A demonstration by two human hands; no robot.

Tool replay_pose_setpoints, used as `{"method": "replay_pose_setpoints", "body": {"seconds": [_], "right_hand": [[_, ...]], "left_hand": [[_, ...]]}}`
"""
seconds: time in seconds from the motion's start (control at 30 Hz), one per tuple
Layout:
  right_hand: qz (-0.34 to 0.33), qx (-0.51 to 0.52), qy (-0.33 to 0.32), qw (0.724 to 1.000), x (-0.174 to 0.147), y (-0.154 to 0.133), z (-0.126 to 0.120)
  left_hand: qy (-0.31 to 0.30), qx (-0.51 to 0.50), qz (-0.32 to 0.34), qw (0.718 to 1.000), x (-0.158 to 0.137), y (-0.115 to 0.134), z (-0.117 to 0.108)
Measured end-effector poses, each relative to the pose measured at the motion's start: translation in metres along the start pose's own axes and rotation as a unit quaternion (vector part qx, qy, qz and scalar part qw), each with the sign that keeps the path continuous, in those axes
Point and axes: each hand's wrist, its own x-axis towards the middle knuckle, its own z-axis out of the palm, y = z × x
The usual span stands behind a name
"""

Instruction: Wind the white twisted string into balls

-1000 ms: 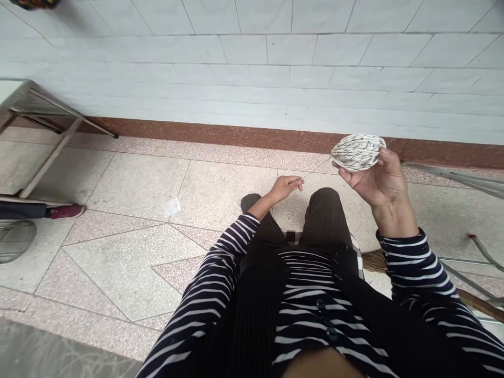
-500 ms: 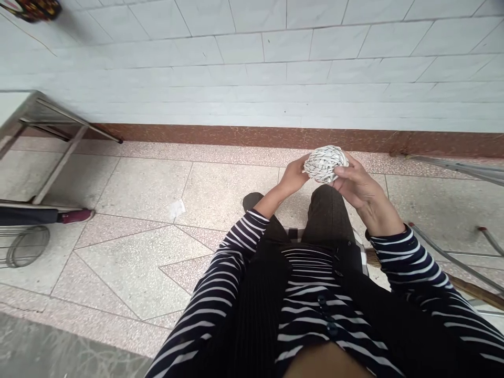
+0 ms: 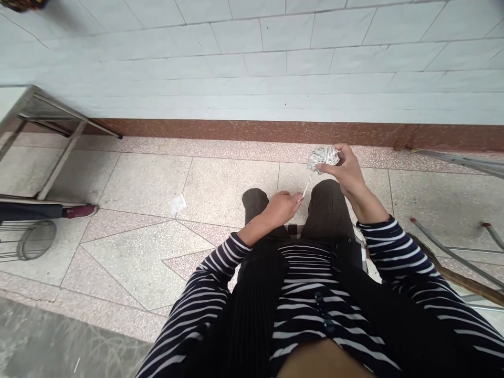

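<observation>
A small round woven piece, white with dark flecks, is gripped at its right side by my right hand, thumb on the near face and fingers behind. From its lower left edge a thin pale strand runs down to my left hand, which pinches the strand's end above my left knee. The strand looks straight between the two. Both hands are held out over my knees, the piece a little beyond the right knee. The fingertips behind the piece are hidden.
A white-topped table with metal legs stands at the left, with another person's shoe and a wire basket below. A scrap of white paper lies on the floor. Metal legs and a wooden handle are at right.
My left hand has left the woven piece and moved down and left, drawing out a strand. My right hand still holds the piece, now turned to another face.
</observation>
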Motion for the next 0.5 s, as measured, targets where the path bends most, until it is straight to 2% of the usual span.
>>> {"method": "replay_pose_setpoints", "body": {"seconds": [0.1, 0.23, 0.3, 0.4, 0.5], "right_hand": [[0.015, -0.08, 0.014, 0.997, 0.007, 0.033, 0.006], [0.036, -0.11, -0.045, 0.992, -0.003, 0.059, 0.013], [0.05, -0.106, -0.078, 0.99, -0.008, 0.061, 0.012], [0.108, -0.062, -0.157, 0.98, -0.015, 0.054, 0.004], [0.201, 0.022, -0.256, 0.945, -0.026, 0.045, -0.005]], "left_hand": [[0.017, 0.051, 0.041, 0.998, 0.007, 0.014, -0.022], [0.021, 0.03, 0.082, 0.996, 0.029, 0.017, -0.045], [0.009, 0.024, 0.101, 0.995, 0.041, 0.012, -0.052], [-0.005, 0.02, 0.119, 0.993, 0.057, -0.001, -0.061], [-0.017, 0.022, 0.125, 0.992, 0.067, -0.016, -0.067]]}}
